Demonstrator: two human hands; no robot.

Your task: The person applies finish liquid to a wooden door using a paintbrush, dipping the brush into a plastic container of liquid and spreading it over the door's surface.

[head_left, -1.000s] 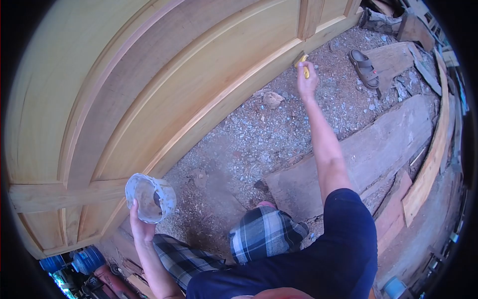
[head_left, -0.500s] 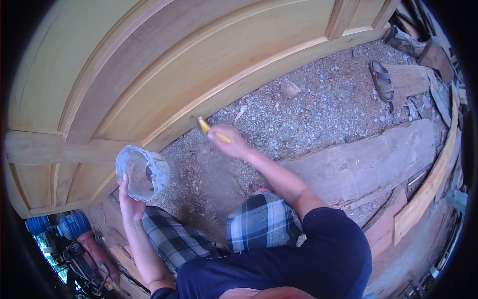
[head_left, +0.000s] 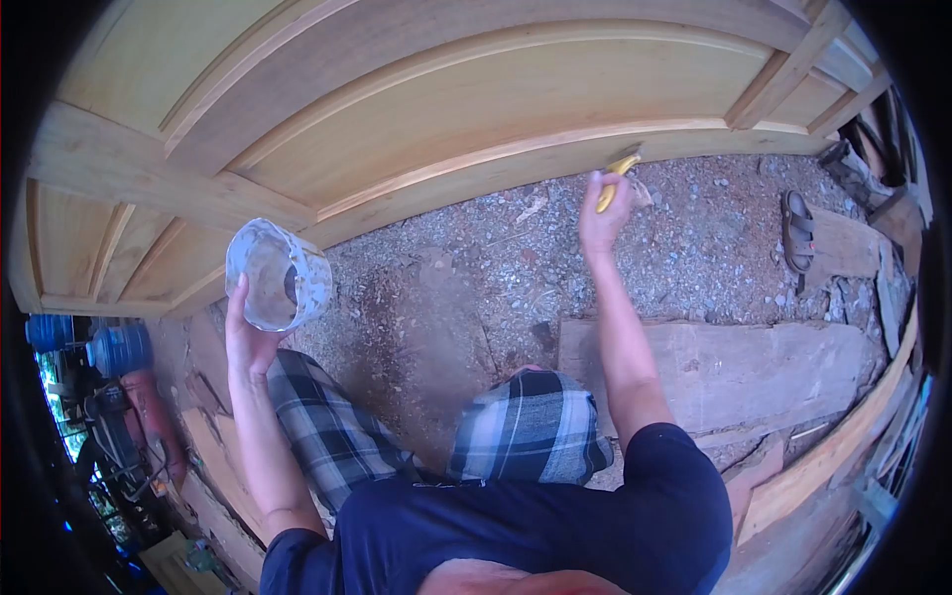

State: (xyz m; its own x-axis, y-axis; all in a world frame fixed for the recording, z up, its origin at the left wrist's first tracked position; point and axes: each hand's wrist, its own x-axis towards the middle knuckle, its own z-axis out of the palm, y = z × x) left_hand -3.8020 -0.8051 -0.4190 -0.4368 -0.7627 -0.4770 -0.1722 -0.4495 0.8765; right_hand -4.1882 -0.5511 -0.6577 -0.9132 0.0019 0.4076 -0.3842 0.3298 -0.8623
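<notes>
My left hand point(head_left: 248, 335) grips a whitish, stained plastic tub point(head_left: 312, 288) by its side, its open top facing me and a little brownish content inside. In my right hand point(head_left: 607, 213) is a brush with a yellow handle point(head_left: 617, 182). Its bristles, blurred, are at the lower edge of a large panelled wooden door point(head_left: 476, 119), which stands on its long side across the top of the view.
Gravelly ground point(head_left: 496, 258) lies below the door. A brown sandal point(head_left: 797, 232) rests at the right, near a flat wooden board point(head_left: 724, 367) and long planks. Blue water bottles point(head_left: 119, 347) and a motorbike-like machine point(head_left: 119, 426) stand at the left.
My right hand has moved right along the door's lower edge with the brush. The view has turned, shifting the door and ground. My left hand still holds the tub.
</notes>
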